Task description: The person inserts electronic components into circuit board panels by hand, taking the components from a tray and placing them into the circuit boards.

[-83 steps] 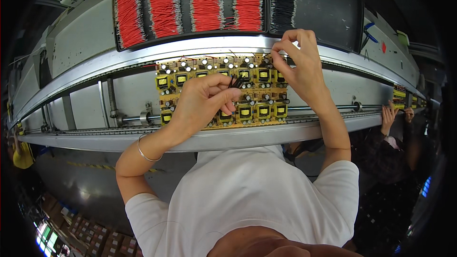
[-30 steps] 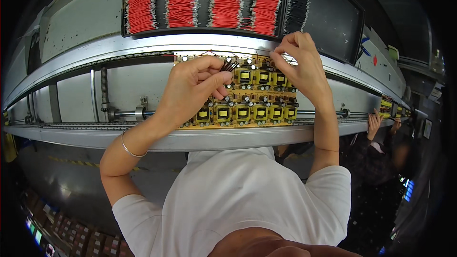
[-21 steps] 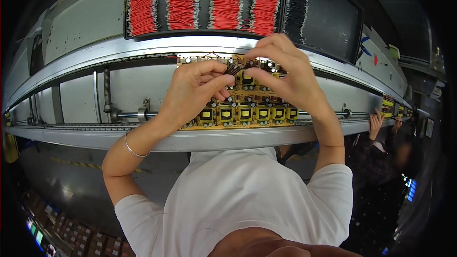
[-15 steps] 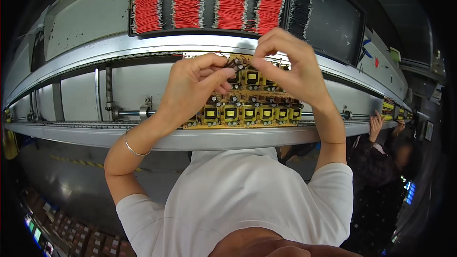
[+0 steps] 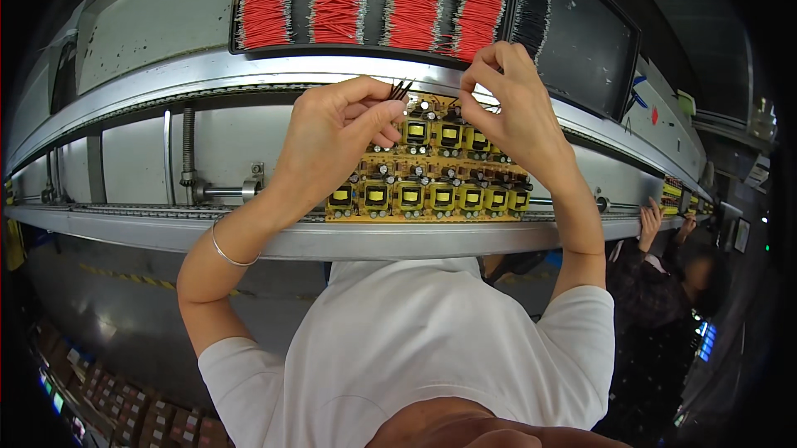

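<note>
My left hand (image 5: pixel 325 134) pinches a small bunch of black wires (image 5: pixel 401 91), their ends sticking up past the thumb and forefinger. It hovers over the left part of an orange-yellow circuit board panel (image 5: pixel 388 157), which carries rows of yellow-wrapped transformers (image 5: pixel 411 196) and small capacitors. My right hand (image 5: pixel 521 107) is over the panel's far right part, thumb and fingers curled together. Whatever is between its fingertips, if anything, is too small and hidden to tell. Both hands cover parts of the panel's far row.
The panel lies between two metal conveyor rails (image 5: pixel 249 236). Beyond the far rail, a black tray (image 5: pixel 581 49) holds several bundles of red wires (image 5: pixel 339 0) and one of black wires (image 5: pixel 531 20). At the right, another person's hand (image 5: pixel 650 225) rests near more boards along the line.
My hands have moved apart; the right went slightly right and away from the bunch in the left. The panel has shifted left beneath them, uncovering more transformers in its far row.
</note>
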